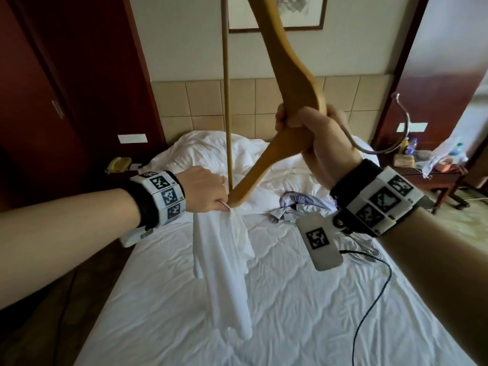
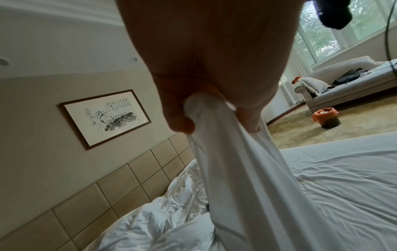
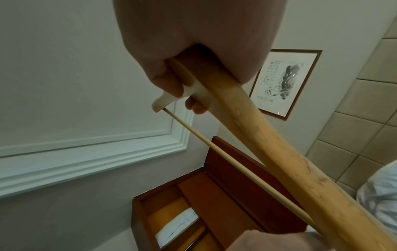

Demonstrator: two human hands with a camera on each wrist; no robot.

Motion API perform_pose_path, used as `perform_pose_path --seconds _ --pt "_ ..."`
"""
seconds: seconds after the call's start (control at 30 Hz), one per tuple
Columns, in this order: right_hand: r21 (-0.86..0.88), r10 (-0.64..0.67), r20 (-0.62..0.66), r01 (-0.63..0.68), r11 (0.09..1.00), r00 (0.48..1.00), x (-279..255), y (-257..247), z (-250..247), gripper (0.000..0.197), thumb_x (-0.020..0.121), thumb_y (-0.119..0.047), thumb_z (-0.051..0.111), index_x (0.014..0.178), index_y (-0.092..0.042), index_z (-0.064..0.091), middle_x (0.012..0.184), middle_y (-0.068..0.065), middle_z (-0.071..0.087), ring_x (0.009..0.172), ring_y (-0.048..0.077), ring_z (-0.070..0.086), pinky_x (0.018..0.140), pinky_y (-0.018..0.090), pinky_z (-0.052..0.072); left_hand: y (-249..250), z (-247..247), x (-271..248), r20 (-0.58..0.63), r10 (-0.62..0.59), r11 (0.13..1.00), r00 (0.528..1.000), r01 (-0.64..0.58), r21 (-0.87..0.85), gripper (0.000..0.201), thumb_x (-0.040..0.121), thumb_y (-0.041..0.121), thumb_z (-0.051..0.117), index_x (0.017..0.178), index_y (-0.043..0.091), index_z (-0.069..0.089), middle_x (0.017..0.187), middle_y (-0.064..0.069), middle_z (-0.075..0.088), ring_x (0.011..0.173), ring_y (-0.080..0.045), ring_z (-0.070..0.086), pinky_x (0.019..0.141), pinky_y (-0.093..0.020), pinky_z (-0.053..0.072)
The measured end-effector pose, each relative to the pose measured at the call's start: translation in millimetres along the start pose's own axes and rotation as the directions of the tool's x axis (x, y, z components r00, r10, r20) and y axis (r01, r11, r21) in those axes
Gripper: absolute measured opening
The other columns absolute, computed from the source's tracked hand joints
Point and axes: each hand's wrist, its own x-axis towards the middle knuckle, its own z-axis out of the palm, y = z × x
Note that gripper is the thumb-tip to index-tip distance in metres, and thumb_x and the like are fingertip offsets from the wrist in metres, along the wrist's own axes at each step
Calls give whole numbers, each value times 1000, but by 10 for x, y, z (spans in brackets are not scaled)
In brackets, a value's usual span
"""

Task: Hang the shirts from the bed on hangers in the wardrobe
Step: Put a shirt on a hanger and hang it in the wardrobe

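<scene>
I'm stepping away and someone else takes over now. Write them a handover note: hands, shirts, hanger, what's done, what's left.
Left hand: grips a bunched white shirt by its top; the rest hangs down to the bed.
Right hand: grips the wooden hanger at its middle, turned on end, metal hook pointing right; its lower tip is at the left hand, beside the gathered cloth.
Another shirt, pale lavender, lies crumpled on the bed.
Done: one shirt picked up, hanger in hand.
Left: get the hanger into the white shirt, hang it in the wardrobe, then do the lavender one.
</scene>
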Motion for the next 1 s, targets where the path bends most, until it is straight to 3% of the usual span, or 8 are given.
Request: perform_pose_path --seconds 0.2,0.3,0.43,0.5,0.6,0.7,0.83,1.0 --pt "-55 83 74 -79 995 994 -6 300 86 14 70 -1 55 79 -5 64 80 11 63 76 24 58 71 35 47 -36 -37 -201 -5 -38 998 999 38 -56 44 99 60 31 115 38 67 115 4 53 95 -22 62 71 -31 39" --pt "-214 164 104 -139 967 981 -136 573 64 16 66 -8 57 78 -3 66 77 9 65 74 20 62 70 31 48 -117 -130 -312 -18 -122 990 992 121 -78 47 99 60 30 112 34 67 98 11 44 94 -17 59 63 -30 27" --pt "-376 313 186 -227 899 931 -317 876 -123 21 69 -6 56 85 0 69 80 8 70 73 18 66 65 26 50 -286 -81 -501 -112 -177 981 978 166 -97 51 98 61 28 119 37 68 125 12 58 103 -19 60 71 -26 28" --pt "-435 408 211 -289 853 888 -394 955 -296 20 76 3 57 91 0 70 82 12 71 74 21 67 73 34 52 -418 60 -631 -171 -214 971 962 189 -148 78 91 74 8 107 31 72 114 11 65 98 -17 63 73 -30 38" --pt "-400 494 284 -367 840 822 -460 1033 -542 48 81 11 54 120 -13 67 83 17 68 73 26 64 70 36 53 -522 276 -796 -63 -258 960 964 248 -132 109 71 88 -16 87 28 74 94 0 70 90 -21 66 80 -40 49" --pt "-400 496 380 -345 849 780 -474 1055 -701 57 69 4 55 118 -22 67 77 19 65 70 29 61 64 29 52 -516 437 -924 78 -266 961 961 271 -61 66 84 79 11 71 33 57 86 10 59 88 -12 60 79 -28 41" --pt "-440 534 380 -360 823 755 -479 1025 -842 49 69 7 57 104 -24 73 71 18 66 67 27 62 63 28 51 -639 644 -1020 116 -271 952 956 284 -114 28 97 52 44 107 37 65 121 20 59 111 1 50 96 -25 28" --pt "-520 573 389 -341 783 721 -429 1007 -868 63 84 26 45 122 -20 65 74 21 63 67 26 61 66 30 52 -616 529 -912 86 -282 942 955 293 -165 20 95 43 50 80 32 58 82 14 54 85 -4 53 91 -31 33"
